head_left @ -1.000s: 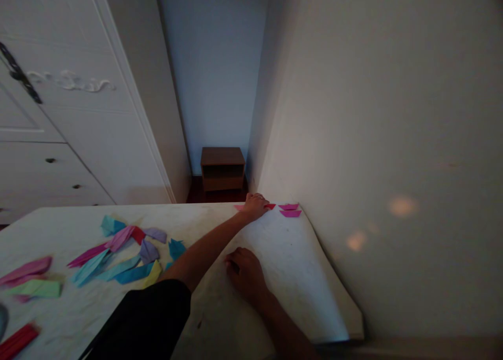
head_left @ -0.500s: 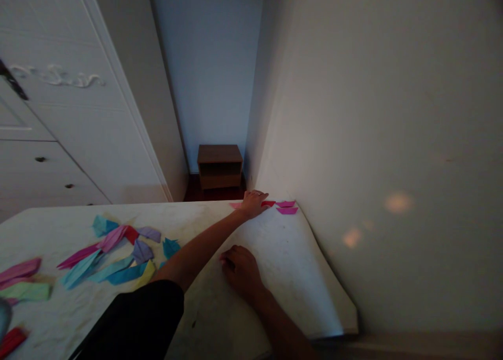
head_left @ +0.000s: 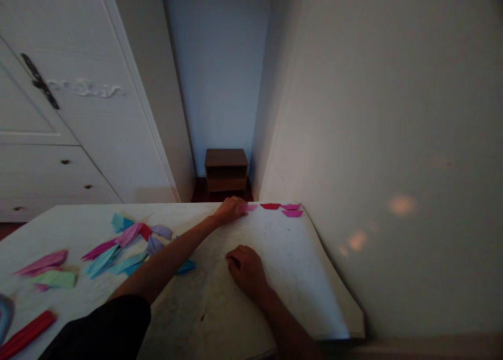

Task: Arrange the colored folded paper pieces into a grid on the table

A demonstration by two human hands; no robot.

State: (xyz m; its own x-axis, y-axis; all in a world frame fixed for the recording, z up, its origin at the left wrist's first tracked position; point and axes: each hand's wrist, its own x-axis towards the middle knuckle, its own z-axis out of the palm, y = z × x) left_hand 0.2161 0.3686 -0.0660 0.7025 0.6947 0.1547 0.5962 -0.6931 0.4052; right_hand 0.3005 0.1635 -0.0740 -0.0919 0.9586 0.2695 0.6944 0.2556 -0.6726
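Note:
At the table's far edge my left hand (head_left: pixel 230 210) has its fingers on the left end of a light pink folded paper boat (head_left: pixel 250 208), in a loose pinch. To the right of that boat lie a red paper boat (head_left: pixel 270 206) and two magenta paper boats (head_left: pixel 292 213), one in front of the other. My right hand (head_left: pixel 247 270) rests nearer to me over the table (head_left: pixel 306 276), its fingers curled in and nothing seen in them.
A loose pile of coloured folded papers (head_left: pixel 129 237) lies on the left, partly behind my left forearm. Nearer are pink and green folded papers (head_left: pixel 57 279) and a red one (head_left: pixel 29 331). A wall (head_left: pixel 373 140) borders the right side; a white wardrobe (head_left: pixel 102 134) and a brown cabinet (head_left: pixel 227 158) stand beyond.
My left hand has moved left, off the red boat and onto the light pink one. The view has shifted a little to the left. My right hand stays curled in place.

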